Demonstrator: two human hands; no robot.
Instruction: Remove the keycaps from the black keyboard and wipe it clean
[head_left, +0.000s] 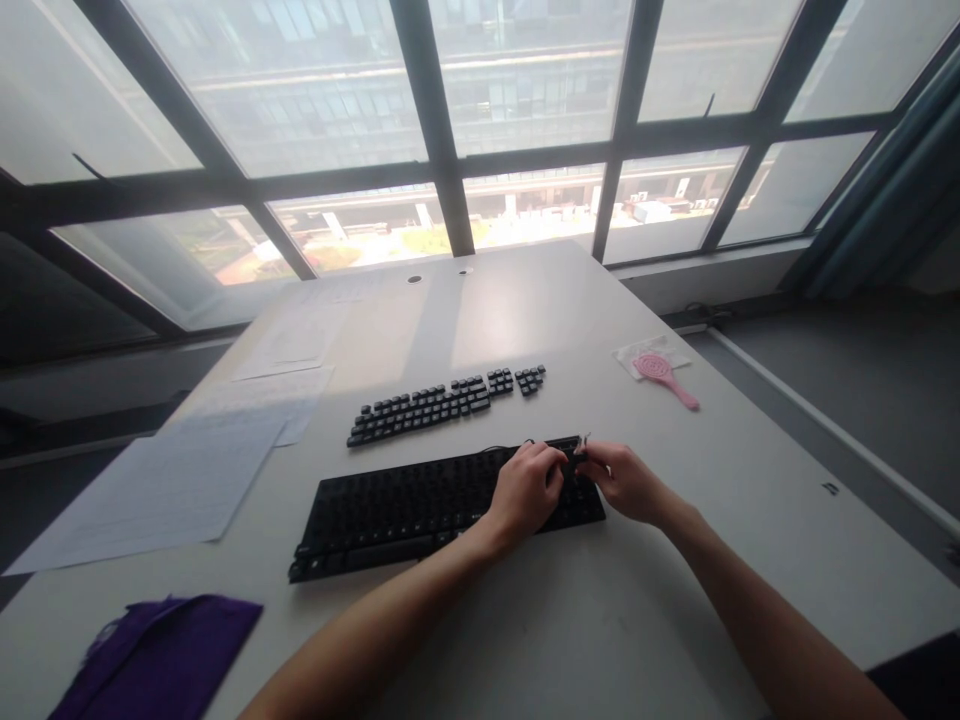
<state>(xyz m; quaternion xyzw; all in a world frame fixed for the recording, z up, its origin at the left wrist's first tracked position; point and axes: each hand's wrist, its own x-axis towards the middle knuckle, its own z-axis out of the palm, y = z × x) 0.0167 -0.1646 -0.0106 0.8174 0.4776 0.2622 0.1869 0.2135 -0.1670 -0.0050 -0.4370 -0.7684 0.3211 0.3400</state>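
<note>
A black keyboard (397, 510) lies on the white table, most of its keycaps off and a few rows left along the near edge. My left hand (527, 487) rests over its right part with the fingers curled; whether they hold anything is hidden. At the keyboard's far right corner, my right hand (619, 480) pinches a small metallic tool (583, 444), thin and partly hidden by the fingers. Behind the keyboard, loose black keycaps (424, 412) are laid out in rows, with smaller groups at their right end.
Paper sheets (165, 490) cover the table's left side. A purple cloth (161, 660) lies at the near left. A pink hairbrush (664, 375) rests on a clear plastic bag at the right, and a small dark piece (830, 489) lies near the right edge. Windows stand behind the table.
</note>
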